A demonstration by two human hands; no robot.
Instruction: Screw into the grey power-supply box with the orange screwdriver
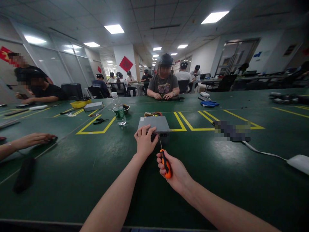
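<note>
At the far left, a person in black (49, 92) is seen at the green table (96, 193). Nearer, another person's hand (40, 139) is held low over a dark thing that is too blurred to be named. Below it, a long black thing (24, 175) is seen. Farther back, a yellow tray (77, 104) and a grey box (93, 106) are placed side by side. A small black tool (100, 121) is set inside a shape marked with yellow tape (90, 132). Next, a clear bottle (120, 114) is stood upright, and a bowl (126, 110) is partly hidden behind it. In the middle, a metal box (155, 121) is set flat on the table, with coloured wires (153, 114) bunched at its far side. Its near left part is covered by the left hand (146, 140), whose fingers are bent and a bit spread; whether the box is squeezed cannot be told. An orange and black screwdriver (166, 166) is held by its handle in the right hand (177, 170), with fingers wrapped around it. Its thin shaft is pointed at the near face of the box, beside the left thumb; whether the tip is touching cannot be told. To the right, a small blue thing (209, 104) is laid far back. Nearer, a dark blurred thing (233, 131) is seen with a white cord (263, 152), which is led to a white thing (299, 162) at the edge
</note>
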